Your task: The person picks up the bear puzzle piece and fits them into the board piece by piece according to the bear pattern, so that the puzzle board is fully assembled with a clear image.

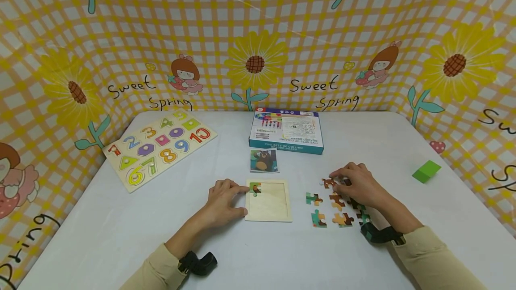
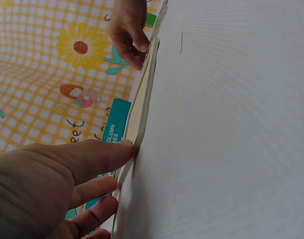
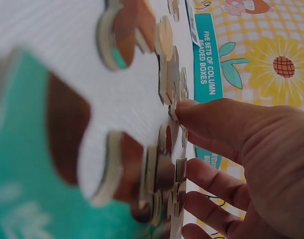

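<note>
Narrow passage between wooden tray (image 1: 270, 202) and puzzle pieces (image 1: 318, 219), picture card (image 1: 264, 162) and box (image 1: 285, 131) blocking behind, open room in front

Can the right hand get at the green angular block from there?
Probably yes: only white tabletop shows between the right hand and the green angular block, though that hand appears to pinch a brown jigsaw piece.

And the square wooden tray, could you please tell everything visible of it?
The tray is pale, apparently wooden, with a low rim around a shallow recess. It lies flat on the white table, before the bear card. One green-and-brown puzzle piece sits in its far left corner; the left hand touches its left edge.
</note>
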### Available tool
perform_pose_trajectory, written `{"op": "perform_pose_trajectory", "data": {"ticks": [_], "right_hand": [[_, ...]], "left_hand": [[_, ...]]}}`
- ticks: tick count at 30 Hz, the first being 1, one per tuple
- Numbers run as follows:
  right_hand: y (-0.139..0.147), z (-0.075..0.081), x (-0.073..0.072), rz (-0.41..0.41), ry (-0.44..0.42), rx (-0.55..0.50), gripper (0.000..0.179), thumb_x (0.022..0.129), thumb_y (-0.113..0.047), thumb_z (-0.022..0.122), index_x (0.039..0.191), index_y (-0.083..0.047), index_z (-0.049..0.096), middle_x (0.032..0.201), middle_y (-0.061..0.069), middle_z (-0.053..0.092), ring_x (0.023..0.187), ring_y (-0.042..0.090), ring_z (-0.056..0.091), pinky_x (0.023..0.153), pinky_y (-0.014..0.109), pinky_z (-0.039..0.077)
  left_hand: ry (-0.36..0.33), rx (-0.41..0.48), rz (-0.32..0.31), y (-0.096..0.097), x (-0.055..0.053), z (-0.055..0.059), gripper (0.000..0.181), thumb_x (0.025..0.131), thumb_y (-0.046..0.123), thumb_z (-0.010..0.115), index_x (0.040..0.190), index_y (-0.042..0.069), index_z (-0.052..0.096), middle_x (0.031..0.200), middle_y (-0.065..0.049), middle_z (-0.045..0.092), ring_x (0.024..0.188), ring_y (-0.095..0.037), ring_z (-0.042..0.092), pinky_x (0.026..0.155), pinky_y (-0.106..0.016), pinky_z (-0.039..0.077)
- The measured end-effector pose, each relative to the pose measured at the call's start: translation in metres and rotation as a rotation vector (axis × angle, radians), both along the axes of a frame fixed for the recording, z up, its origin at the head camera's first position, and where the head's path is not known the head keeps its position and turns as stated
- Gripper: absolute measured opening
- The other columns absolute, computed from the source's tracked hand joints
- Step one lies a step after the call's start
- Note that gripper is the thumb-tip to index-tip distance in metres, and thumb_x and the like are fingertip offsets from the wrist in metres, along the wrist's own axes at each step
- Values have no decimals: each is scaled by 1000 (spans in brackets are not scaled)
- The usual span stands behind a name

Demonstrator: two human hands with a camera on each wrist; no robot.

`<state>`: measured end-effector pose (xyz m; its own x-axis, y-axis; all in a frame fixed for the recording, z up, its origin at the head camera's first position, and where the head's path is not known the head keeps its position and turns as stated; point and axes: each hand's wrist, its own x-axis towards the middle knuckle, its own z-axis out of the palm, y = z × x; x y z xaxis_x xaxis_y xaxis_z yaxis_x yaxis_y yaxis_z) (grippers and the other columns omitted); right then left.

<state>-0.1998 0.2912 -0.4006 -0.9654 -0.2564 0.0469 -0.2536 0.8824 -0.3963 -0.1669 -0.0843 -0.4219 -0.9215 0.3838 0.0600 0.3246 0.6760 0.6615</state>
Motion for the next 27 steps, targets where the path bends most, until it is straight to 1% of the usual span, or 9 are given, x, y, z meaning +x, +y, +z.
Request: {"op": "perform_pose_trajectory", "data": {"ticks": [10,20,23,24,27], "right_hand": [[2,-1,-2,4,12,2,29,81,-21,71,108,-10,69,103,12,57,98,30,41,75,39,30],[2,0,-2,13,17,11,29,81,-22,71,107,-10,69,102,13,59,98,30,43,76,41,30],[2,0,-2,9,14,7,30,81,-22,71,108,-9,69,104,14,60,99,32,43,78,43,32],[1,0,-2,6,11,4,31,81,-22,70,109,-9,68,105,14,60,100,32,43,79,44,32],[0,0,-1,0,9,-3,31,82,-22,69,110,-7,67,107,15,60,102,33,42,81,47,33]], "left_hand": [[6,16,-2,-1,0,0,51,74,15,76,123,10,61,109,-9,52,115,-30,37,102,-56,22],[2,14,-5,-1,0,-3,51,74,15,75,123,10,61,109,-9,52,116,-30,37,102,-55,22],[16,21,-13,-1,0,-1,51,74,14,74,123,8,61,109,-10,52,116,-32,37,101,-56,22],[33,12,-19,-1,1,-1,50,74,15,74,122,8,61,108,-10,52,115,-32,37,100,-56,23],[48,6,-24,-1,1,0,50,73,14,74,122,8,61,108,-10,52,113,-31,37,99,-57,23]]}}
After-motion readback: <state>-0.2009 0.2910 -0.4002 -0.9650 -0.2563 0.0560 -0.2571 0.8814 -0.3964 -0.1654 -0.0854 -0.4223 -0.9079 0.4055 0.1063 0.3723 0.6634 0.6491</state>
